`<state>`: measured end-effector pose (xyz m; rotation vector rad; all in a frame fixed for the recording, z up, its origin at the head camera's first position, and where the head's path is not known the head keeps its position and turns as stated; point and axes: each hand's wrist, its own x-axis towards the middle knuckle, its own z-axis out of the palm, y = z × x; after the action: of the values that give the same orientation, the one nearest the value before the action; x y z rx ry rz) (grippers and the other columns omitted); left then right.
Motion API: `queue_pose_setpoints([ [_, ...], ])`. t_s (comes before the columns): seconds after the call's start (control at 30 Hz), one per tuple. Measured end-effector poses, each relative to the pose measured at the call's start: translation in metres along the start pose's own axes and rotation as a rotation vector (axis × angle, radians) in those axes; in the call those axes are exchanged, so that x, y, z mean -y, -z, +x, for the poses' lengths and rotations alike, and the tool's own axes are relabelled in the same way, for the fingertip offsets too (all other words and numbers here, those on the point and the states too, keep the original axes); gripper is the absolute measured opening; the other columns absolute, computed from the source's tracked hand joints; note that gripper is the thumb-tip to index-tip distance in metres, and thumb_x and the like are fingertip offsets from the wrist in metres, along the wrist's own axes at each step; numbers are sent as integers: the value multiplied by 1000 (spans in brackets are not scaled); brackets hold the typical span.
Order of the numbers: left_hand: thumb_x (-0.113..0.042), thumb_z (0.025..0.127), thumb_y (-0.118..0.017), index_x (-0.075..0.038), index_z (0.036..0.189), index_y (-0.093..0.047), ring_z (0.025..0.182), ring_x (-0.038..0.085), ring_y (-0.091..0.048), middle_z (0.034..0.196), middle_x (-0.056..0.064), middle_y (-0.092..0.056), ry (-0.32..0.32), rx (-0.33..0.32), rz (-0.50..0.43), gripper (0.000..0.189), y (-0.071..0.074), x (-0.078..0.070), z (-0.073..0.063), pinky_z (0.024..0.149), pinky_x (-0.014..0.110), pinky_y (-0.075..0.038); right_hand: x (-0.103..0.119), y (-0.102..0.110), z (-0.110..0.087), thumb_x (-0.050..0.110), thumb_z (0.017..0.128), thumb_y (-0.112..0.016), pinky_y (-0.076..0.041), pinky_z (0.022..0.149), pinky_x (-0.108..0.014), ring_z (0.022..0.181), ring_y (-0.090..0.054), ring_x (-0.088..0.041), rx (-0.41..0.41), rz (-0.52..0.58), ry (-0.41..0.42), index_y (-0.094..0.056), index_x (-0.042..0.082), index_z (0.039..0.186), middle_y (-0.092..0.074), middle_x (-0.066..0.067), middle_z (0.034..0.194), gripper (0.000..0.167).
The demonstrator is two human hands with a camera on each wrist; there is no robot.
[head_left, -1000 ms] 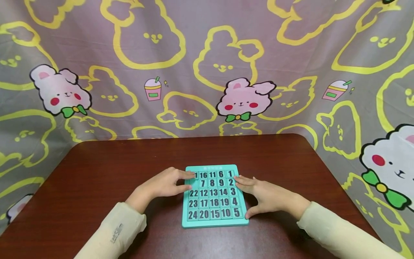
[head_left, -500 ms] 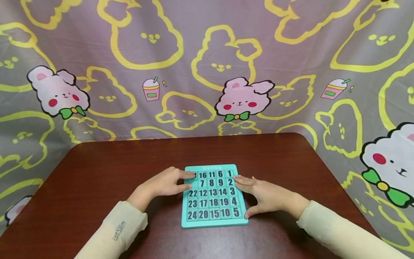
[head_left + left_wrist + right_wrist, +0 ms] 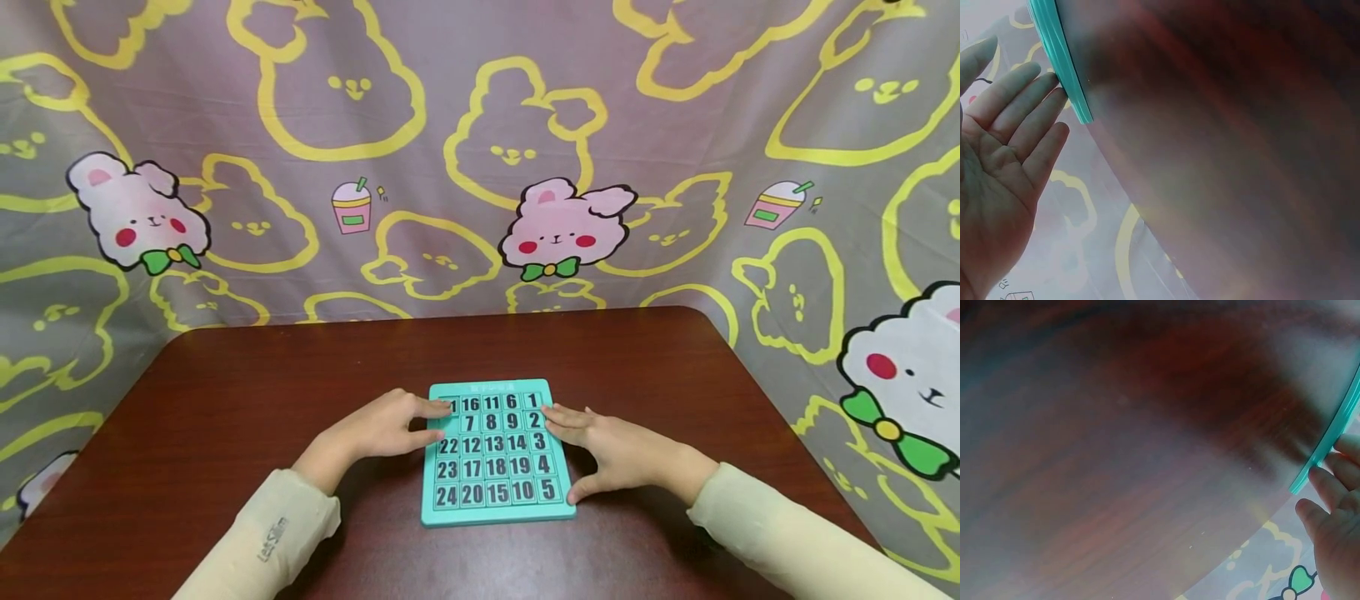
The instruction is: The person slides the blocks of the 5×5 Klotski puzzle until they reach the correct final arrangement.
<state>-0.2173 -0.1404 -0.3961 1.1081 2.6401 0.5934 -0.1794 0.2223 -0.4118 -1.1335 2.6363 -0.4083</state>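
Note:
A turquoise number slide puzzle (image 3: 497,515) lies flat on the table, its square tiles bearing black numbers. In the second row, the leftmost cell shows bare turquoise, left of tile 7 (image 3: 469,423). My left hand (image 3: 378,425) reaches in from the left. Its index fingertip covers part of the top-left tile (image 3: 453,407), of which only a 1 shows, and the thumb tip is by the frame's left side. On the other side my right hand (image 3: 626,454) rests against the puzzle's right edge, fingers near tiles 1 and 2, thumb near the lower corner. Both hands' fingers look extended.
The puzzle is on a dark reddish-brown table (image 3: 300,358) with rounded far corners. A grey-pink curtain (image 3: 420,275) with yellow outlines and rabbit faces hangs behind the table and along both sides.

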Motion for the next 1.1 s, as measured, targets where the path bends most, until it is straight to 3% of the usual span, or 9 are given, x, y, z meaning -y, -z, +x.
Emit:
queue_pose_setpoints([
  [0.03, -29, 95, -66, -7, 132, -65, 119, 18, -65, 133, 5, -66, 2, 1, 0, 43, 0, 0, 0, 96, 37, -54, 0, 0, 0, 69, 75, -68, -29, 116, -57, 151, -28, -28, -1, 0, 1, -41, 5, 151, -25, -9, 165, 103],
  [0.1, -29, 95, -66, -8, 133, -64, 90, 12, -70, 134, 6, -65, 10, 9, -10, 43, -1, 0, 0, 81, 30, -55, 0, 0, 0, 68, 75, -69, -29, 116, -57, 151, -28, -28, -1, 2, 1, -41, 5, 151, -25, -9, 165, 102],
  [0.13, -29, 95, -66, -7, 133, -64, 75, 9, -66, 134, 7, -65, 11, 12, -16, 44, -1, -1, 0, 73, 27, -53, 0, 0, 0, 68, 75, -69, -29, 116, -57, 151, -28, -28, -1, 4, 1, -41, 5, 151, -25, -9, 165, 102],
  [0.23, -29, 95, -66, -7, 134, -63, 52, 4, -46, 135, 9, -64, 16, 23, -27, 44, -1, -1, -1, 61, 22, -42, 1, -1, 0, 68, 75, -69, -28, 116, -58, 151, -27, -28, 5, 12, -3, -41, 5, 151, -24, -9, 165, 102],
  [0.37, -30, 95, -66, -7, 133, -64, 76, 11, -68, 134, 9, -65, 0, 10, 2, 44, -2, -2, -3, 69, 21, -45, 2, -2, 0, 69, 75, -69, -28, 117, -58, 151, -26, -28, 12, 20, -8, -40, 5, 151, -24, -8, 165, 103],
  [0.43, -30, 95, -66, -7, 132, -64, 78, 13, -68, 133, 9, -65, -4, 4, 6, 44, -2, -2, -3, 68, 21, -45, 2, -2, 1, 69, 75, -68, -28, 117, -58, 152, -26, -28, 12, 17, -9, -40, 5, 151, -24, -8, 165, 103],
  [0.6, -29, 95, -66, -5, 133, -63, 48, 5, -49, 135, 12, -63, -5, 12, -19, 44, -4, -3, -5, 56, 21, -37, 3, -1, 0, 69, 75, -68, -28, 117, -56, 152, -25, -28, 7, 2, -7, -41, 5, 151, -25, -9, 165, 103],
  [0.83, -31, 96, -65, -9, 134, -63, 49, 3, -49, 137, 7, -62, 10, 25, 17, 44, -4, -8, -8, 68, 21, -45, 4, -1, -1, 69, 75, -68, -29, 117, -54, 152, -25, -29, 2, 13, -14, -40, 5, 151, -25, -9, 165, 103],
  [1.1, -30, 94, -67, -9, 134, -64, 40, 3, -41, 136, 7, -63, 28, 46, -14, 45, -5, -13, -11, 49, 21, -29, 4, 0, -2, 68, 76, -68, -31, 116, -54, 151, -27, -29, -3, 9, -17, -41, 5, 151, -25, -9, 165, 102],
])
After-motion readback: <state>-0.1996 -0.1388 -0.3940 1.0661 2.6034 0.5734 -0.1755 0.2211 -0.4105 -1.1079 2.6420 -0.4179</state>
